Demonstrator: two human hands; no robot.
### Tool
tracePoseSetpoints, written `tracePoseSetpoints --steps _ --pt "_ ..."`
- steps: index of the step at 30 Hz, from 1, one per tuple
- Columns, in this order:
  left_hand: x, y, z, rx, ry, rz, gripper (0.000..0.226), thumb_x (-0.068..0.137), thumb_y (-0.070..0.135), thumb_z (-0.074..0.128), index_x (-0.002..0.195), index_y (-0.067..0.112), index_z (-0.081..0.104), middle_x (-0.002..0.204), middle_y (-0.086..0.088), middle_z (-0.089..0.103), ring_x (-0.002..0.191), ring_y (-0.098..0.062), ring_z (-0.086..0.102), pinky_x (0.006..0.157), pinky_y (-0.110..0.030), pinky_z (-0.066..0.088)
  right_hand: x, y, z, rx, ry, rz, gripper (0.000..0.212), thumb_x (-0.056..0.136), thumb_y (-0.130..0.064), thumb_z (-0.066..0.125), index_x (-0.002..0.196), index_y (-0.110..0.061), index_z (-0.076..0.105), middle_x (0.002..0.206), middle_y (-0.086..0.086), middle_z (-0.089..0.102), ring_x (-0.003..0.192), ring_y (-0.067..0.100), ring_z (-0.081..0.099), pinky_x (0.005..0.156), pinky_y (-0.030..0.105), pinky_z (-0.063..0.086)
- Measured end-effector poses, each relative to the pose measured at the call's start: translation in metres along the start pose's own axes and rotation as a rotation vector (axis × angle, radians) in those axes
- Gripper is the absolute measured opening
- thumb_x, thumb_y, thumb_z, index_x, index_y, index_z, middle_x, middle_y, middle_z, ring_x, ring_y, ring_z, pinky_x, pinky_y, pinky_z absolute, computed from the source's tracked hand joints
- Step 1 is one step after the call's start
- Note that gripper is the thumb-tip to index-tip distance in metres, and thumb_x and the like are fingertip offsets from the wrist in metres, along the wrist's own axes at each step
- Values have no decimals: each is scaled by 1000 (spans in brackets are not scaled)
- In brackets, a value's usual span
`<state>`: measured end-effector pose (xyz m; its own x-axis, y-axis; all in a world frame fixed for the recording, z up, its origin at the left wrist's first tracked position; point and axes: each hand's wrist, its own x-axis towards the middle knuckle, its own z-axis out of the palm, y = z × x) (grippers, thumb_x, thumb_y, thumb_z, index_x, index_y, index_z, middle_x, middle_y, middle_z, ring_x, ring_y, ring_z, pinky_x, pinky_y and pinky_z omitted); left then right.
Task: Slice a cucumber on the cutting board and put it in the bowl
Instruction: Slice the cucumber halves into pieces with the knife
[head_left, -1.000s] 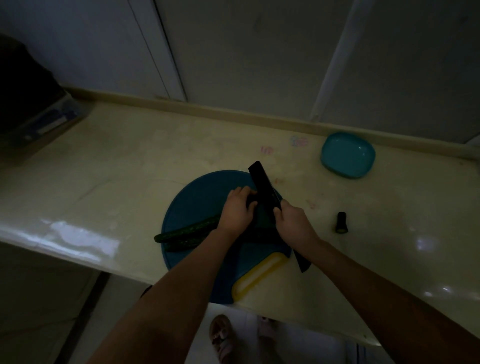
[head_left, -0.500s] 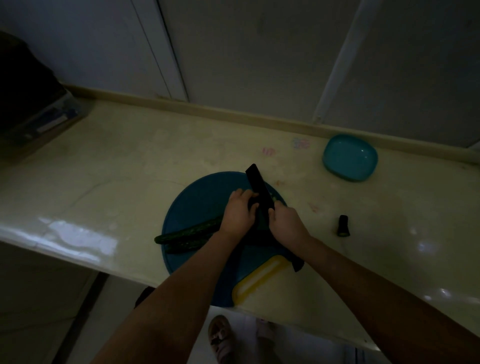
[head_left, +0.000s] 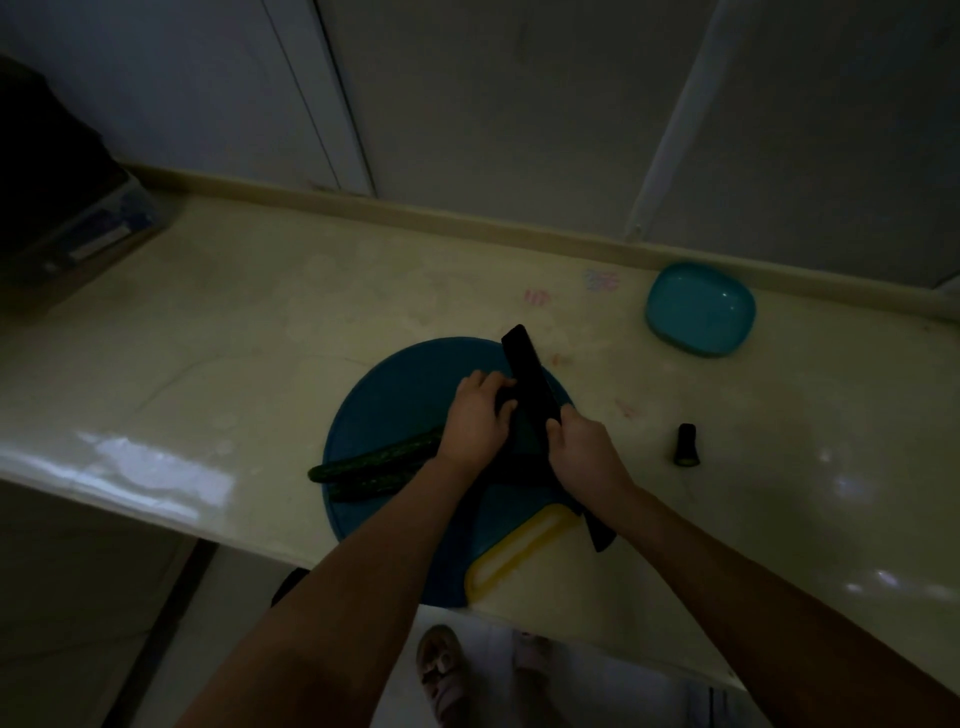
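A round blue cutting board (head_left: 395, 395) with a yellow handle lies at the counter's front edge. Two dark green cucumber halves (head_left: 374, 460) lie across it, pointing left. My left hand (head_left: 475, 415) holds their right end down, fingers curled over it. My right hand (head_left: 582, 452) grips a dark knife (head_left: 530, 382), its blade standing just right of my left fingers. A teal bowl (head_left: 698, 309) sits at the back right, nothing visible inside. A cut cucumber end (head_left: 687, 444) lies on the counter to the right.
The pale counter (head_left: 234, 338) runs left to right with a wall behind. A dark box with a clear container (head_left: 78, 228) stands at the far left. Feet in sandals (head_left: 441, 670) show below the counter edge.
The knife has shifted slightly forward and back over the cucumber; both hands stay in nearly the same place on the board.
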<state>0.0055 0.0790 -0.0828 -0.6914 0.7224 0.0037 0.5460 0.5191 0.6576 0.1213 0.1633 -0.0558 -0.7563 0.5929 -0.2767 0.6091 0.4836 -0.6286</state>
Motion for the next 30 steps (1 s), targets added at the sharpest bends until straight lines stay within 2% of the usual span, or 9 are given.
tracePoseSetpoints --steps 6,16,20,25,28,30 --pt "0 1 0 -4 -1 -20 22 91 13 55 112 7 57 103 -11 53 99 -23 46 76 -22 33 -1 -5 -5 4 9 8 19 99 -17 36 83 -8 42 73 12 50 64 24 50 55 31 37" --pt "0 1 0 -3 -1 -22 19 90 12 56 108 6 58 102 -12 53 97 -24 46 74 -22 32 -2 -8 -5 -17 9 9 17 99 -16 35 84 -8 41 70 7 48 64 23 49 54 29 34" --pt "0 0 -1 1 -1 -14 20 90 12 55 109 6 58 100 -12 52 95 -23 46 71 -20 30 -1 -9 -4 -33 4 15 20 99 -16 35 90 -3 47 74 10 48 64 22 48 55 29 33" --pt "0 0 0 6 2 -2 20 90 11 56 109 5 59 100 -13 54 96 -24 47 71 -19 29 1 -10 -4 -32 -6 16 18 99 -16 35 84 -8 41 74 10 48 65 23 49 56 29 36" --pt "0 0 0 2 7 -8 20 91 12 55 109 4 59 100 -13 54 96 -24 46 69 -18 27 4 -13 -4 -51 -19 17 18 99 -15 34 85 -7 42 68 4 46 64 22 48 51 28 32" --pt "0 0 0 -4 10 -6 21 91 11 55 110 4 59 100 -13 53 96 -24 46 69 -18 27 7 -15 0 -63 -27 16 20 99 -14 34 92 -2 48 72 8 51 62 20 46 45 25 27"
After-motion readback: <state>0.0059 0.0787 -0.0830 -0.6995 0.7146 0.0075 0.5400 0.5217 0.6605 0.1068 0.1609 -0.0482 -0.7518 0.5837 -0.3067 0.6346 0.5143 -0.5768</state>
